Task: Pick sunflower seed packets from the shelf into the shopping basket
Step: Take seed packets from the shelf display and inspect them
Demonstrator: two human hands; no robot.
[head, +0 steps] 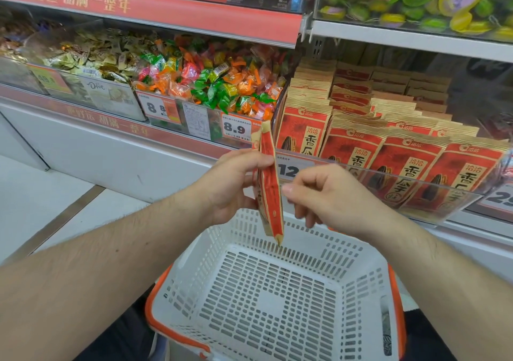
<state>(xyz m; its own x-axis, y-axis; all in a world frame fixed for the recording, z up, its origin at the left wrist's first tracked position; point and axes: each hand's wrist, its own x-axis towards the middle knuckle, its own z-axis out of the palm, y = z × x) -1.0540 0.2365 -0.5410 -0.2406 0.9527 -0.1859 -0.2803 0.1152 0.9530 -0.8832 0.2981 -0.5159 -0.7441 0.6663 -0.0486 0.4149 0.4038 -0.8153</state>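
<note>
The shelf [410, 31] fills the far side in front of you, with rows of red and tan sunflower seed packets [388, 149] standing upright on its right part behind a clear front guard [416, 191]. To their left sit bins of wrapped candies [211, 82] in orange, green and pink, with price tags [236, 130] clipped along the edge.

Near you, low and centre, is the white shopping basket [358, 274] with an orange rim; its slotted bottom shows bare.

Your left hand [230, 183] holds one packet [270, 185] edge-on above the far wall of the basket, thumb and fingers pinching its upper half so it hangs nearly upright, its lower corner just inside the basket's far rim.

Your right hand [330, 194] is just to the right of that packet, fingers loosely curled and a little blurred. The thumb tip sits close to the packet's edge, but you cannot tell whether it touches; it grips nothing that shows.
</note>
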